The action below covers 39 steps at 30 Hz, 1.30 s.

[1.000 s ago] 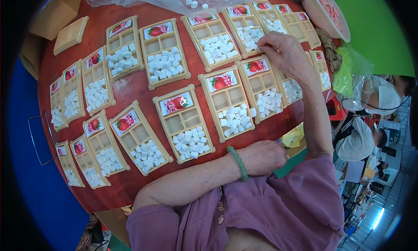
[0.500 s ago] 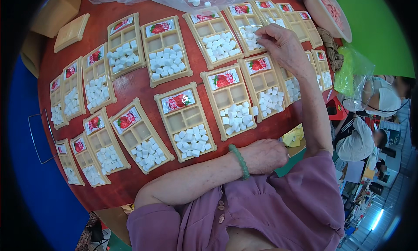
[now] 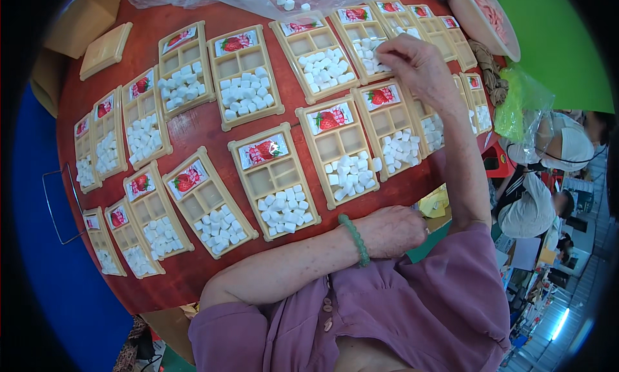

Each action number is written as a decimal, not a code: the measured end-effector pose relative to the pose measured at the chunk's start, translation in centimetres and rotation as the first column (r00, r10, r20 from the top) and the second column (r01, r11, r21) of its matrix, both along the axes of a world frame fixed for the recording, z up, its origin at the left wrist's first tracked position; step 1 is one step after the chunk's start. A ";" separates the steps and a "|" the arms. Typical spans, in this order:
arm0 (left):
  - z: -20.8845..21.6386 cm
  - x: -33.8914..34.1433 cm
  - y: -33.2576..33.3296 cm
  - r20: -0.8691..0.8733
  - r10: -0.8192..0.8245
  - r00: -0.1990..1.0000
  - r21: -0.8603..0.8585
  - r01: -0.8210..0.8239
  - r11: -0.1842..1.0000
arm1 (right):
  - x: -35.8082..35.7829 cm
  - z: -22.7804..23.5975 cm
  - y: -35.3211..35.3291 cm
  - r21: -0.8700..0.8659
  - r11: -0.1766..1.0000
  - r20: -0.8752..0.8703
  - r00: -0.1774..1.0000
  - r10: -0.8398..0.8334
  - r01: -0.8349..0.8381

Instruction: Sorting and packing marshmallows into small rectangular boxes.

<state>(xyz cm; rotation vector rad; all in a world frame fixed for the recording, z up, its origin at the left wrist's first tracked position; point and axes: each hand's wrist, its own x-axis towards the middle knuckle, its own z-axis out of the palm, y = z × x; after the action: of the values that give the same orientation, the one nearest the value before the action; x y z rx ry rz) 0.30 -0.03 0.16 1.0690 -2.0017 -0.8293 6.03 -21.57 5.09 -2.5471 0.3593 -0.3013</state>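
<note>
We take this for a packing workshop: rows of matching beige trays (image 3: 259, 180) fill the red table (image 3: 188, 124) mid-frame, a brown box (image 3: 84, 25) stands at upper left, and at right we see other people (image 3: 525, 212), cluttered surfaces (image 3: 523, 307), corrugated sheeting (image 3: 598, 214) and, lower down, a lit tube lamp (image 3: 560, 324).

Reaches forward with the right forearm (image 3: 469, 169), bending at the wrist to angle the right hand (image 3: 420, 66) leftward and down. Brings thumb and forefinger close together there, too small to tell any contact between their tips. Lays the left forearm (image 3: 284, 267) across the torso (image 3: 380, 301), slanting up to the right. Rests the left hand (image 3: 394, 232) loosely curled, back upward, fingers mostly hidden.
</note>
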 end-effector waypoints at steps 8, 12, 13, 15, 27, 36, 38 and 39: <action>-0.3 -0.2 0.0 -0.013 0.006 1.000 0.008 -0.006 1.000 | 1.3 0.5 0.4 0.244 0.948 -0.033 0.978 -0.204 0.205; -0.1 -0.1 0.0 -0.010 -0.003 1.000 0.006 0.003 1.000 | 1.7 -0.7 0.3 0.074 0.993 -0.042 0.995 -0.090 0.093; -0.1 -0.1 -0.1 0.000 -0.018 1.000 0.021 0.018 1.000 | 1.7 -0.6 -0.1 0.145 0.985 -0.068 0.994 -0.083 0.092; 0.0 -0.1 -0.1 0.008 -0.030 1.000 0.037 0.030 0.999 | 1.7 -0.2 -0.3 0.215 0.972 -0.095 0.993 -0.072 0.091; -0.3 -0.3 0.0 -0.007 0.000 1.000 -0.013 0.000 1.000 | 1.6 -0.7 -1.7 0.238 0.963 -0.139 0.985 -0.099 0.130; -0.4 -0.3 0.0 0.014 -0.015 1.000 0.021 0.015 1.000 | 0.0 1.5 -2.0 0.388 0.917 -0.196 0.980 -0.012 0.089; -0.4 -0.3 0.0 0.019 -0.003 1.000 0.022 0.003 1.000 | 0.0 1.1 -1.9 0.299 0.953 -0.253 0.967 0.024 0.055; -0.5 -0.4 0.0 0.019 -0.003 1.000 0.024 0.002 1.000 | 0.0 1.2 -1.7 0.301 0.952 -0.254 0.967 0.025 0.054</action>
<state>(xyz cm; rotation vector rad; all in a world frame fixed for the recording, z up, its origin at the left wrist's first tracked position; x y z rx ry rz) -0.12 -0.04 -0.33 1.0917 -2.0140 -0.8493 6.04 -23.30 6.28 -2.2780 0.4818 0.0770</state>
